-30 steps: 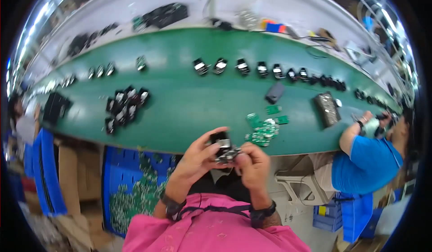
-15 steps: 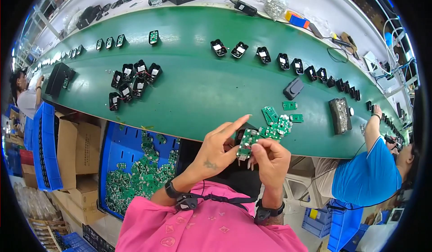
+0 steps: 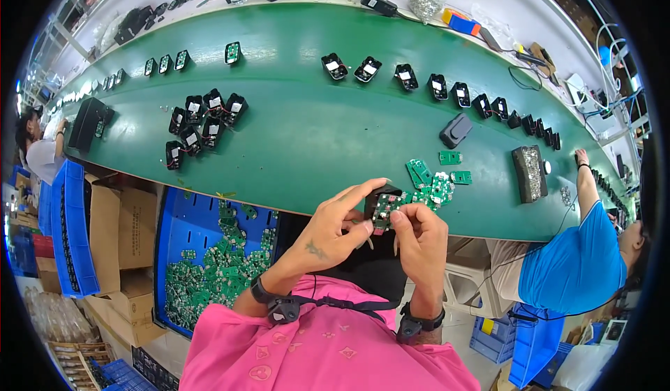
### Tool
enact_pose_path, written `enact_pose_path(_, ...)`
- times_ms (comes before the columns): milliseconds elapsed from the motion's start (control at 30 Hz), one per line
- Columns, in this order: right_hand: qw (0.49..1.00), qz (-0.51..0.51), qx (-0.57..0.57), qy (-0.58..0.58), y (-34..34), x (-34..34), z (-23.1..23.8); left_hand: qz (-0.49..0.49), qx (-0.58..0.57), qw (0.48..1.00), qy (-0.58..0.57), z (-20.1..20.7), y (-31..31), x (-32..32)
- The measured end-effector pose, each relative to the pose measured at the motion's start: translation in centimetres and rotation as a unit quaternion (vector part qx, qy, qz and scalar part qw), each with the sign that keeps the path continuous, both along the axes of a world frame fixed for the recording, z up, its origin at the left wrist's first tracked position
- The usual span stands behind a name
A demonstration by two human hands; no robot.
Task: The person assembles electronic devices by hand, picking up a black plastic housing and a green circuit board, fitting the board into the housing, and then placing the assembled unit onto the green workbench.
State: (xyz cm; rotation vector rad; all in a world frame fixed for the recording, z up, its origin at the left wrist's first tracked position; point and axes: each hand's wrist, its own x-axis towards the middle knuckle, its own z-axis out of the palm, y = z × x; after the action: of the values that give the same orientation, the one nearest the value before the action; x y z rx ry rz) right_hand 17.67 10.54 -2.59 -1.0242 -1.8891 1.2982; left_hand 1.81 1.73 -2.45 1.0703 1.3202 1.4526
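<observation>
Near the front edge of the green table, my left hand [image 3: 333,232] grips a small black plastic housing [image 3: 377,194], its index finger stretched along the far side. My right hand [image 3: 421,236] pinches a green circuit board [image 3: 385,211] between thumb and fingers. The board lies at the housing's opening, partly covering it; whether it is fully seated I cannot tell. Just beyond my right hand is a pile of loose green circuit boards [image 3: 438,190]. A closed dark grey case [image 3: 456,131] rests behind that pile.
Open black housings [image 3: 438,89] form a row along the far right, and a cluster of them [image 3: 212,131] stands left. A blue bin of circuit boards [image 3: 209,286] sits below the table edge. A foam block [image 3: 530,174] lies right. Co-workers sit at both sides, one in blue [image 3: 572,262].
The circuit board has come down over the black housing and now lies flatter against it. My right hand has shifted slightly along with it. The view has tilted a little.
</observation>
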Motion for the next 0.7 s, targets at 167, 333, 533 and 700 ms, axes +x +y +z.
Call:
enact_pose_path(167,1.000,-0.005,-0.008,-0.007,-0.3,-0.4,0.0,0.010,-0.038,0.999,-0.011,-0.1,0.1,0.1)
enact_pose_path(333,0.999,-0.017,0.001,-0.032,-0.2,-0.3,-0.1,0.003,-0.063,0.998,-0.001,-0.4,0.0,0.3)
enact_pose_path(533,0.996,-0.050,0.066,-0.043,-0.3,-0.5,0.1,0.010,-0.033,0.999,-0.031,-0.2,0.3,0.8)
enact_pose_path(700,0.997,0.023,0.069,-0.012,0.0,-0.6,0.3,0.007,-0.026,1.000,-0.013,-1.2,0.6,1.2)
